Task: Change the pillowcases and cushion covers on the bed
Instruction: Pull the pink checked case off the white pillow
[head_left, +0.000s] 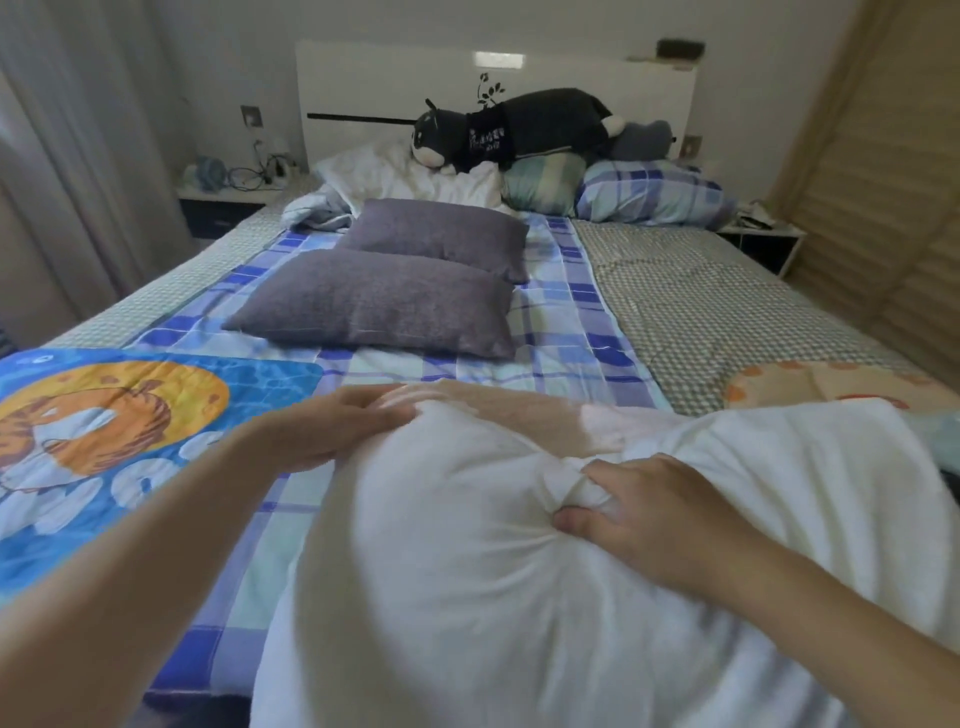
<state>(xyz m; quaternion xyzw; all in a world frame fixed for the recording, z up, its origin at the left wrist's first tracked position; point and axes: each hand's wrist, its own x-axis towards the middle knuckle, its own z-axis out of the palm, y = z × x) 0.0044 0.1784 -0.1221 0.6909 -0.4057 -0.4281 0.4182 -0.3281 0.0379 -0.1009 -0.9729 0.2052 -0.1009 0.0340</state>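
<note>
A white pillow lies at the near end of the bed, bulging inside thin white cloth that may be its case or only its own bare ticking; the blur there leaves that unclear. The right hand clenches a bunched fold of this cloth on top of the pillow, fingers and thumb curled round it. The left hand sits at the pillow's far left edge, fingers bent over the cloth and smeared by motion, so I cannot tell whether it grips or merely presses. The pillow's near end is cut off by the lower frame edge. Two grey cushions lie side by side mid-bed, in their covers. At the headboard a plaid pillow and a white pillowcase sit under a dark plush toy. A blue cartoon quilt spreads at the left, partly hidden by the left forearm.
</note>
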